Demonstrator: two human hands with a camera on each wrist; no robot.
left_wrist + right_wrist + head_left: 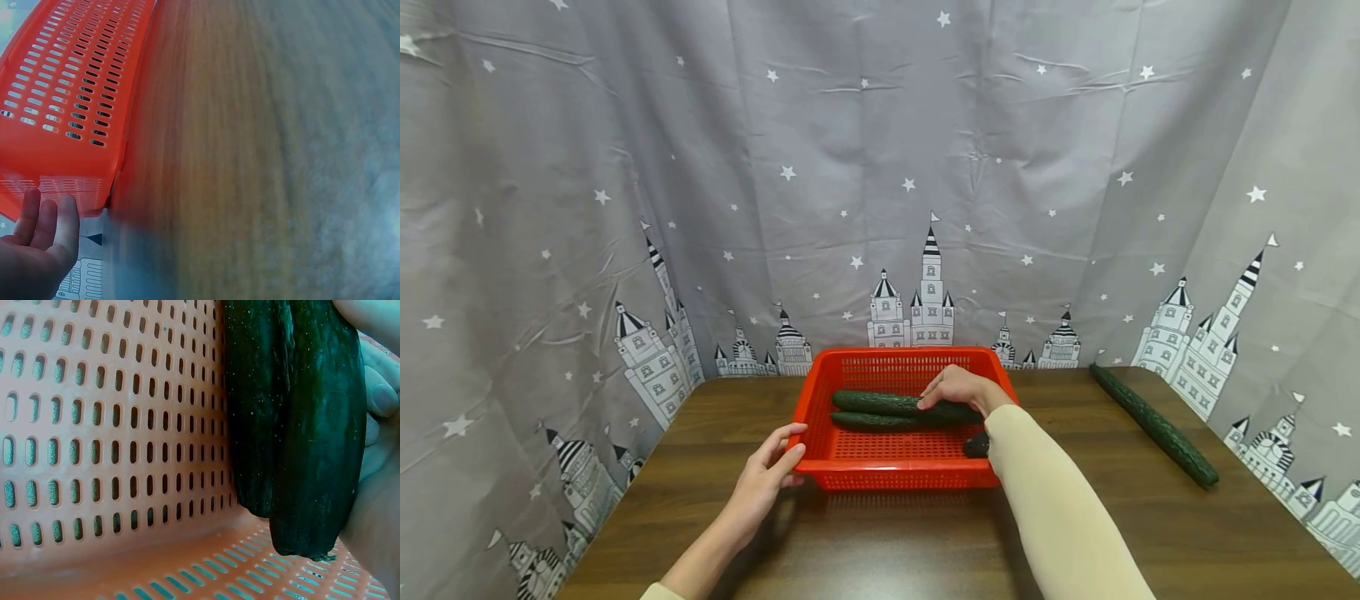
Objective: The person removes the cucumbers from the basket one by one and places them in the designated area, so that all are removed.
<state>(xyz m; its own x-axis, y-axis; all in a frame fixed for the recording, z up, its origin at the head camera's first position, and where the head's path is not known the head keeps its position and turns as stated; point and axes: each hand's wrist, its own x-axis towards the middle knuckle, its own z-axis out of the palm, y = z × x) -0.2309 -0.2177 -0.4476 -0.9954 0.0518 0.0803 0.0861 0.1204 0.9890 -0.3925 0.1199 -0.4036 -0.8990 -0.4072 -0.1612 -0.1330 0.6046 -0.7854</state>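
Observation:
A red plastic basket [895,467] with slotted walls sits on the wooden table, and two dark green cucumbers lie side by side in it. My left hand [763,475] holds the basket's left end near the front corner; in the left wrist view its fingers [47,222] reach up to the end wall. Inside the basket, my right hand [957,389] grips the rear cucumber [876,403] from above. The front cucumber [872,422] lies right against it. In the right wrist view, thumb and fingers sit around the gripped cucumber [322,437], beside the other cucumber [253,419].
A third cucumber [1153,425] lies slantwise on the table [1067,500] right of the basket. Behind the table hangs a grey curtain [820,125] printed with castles and stars. A small dark object [976,446] shows beside the right wrist.

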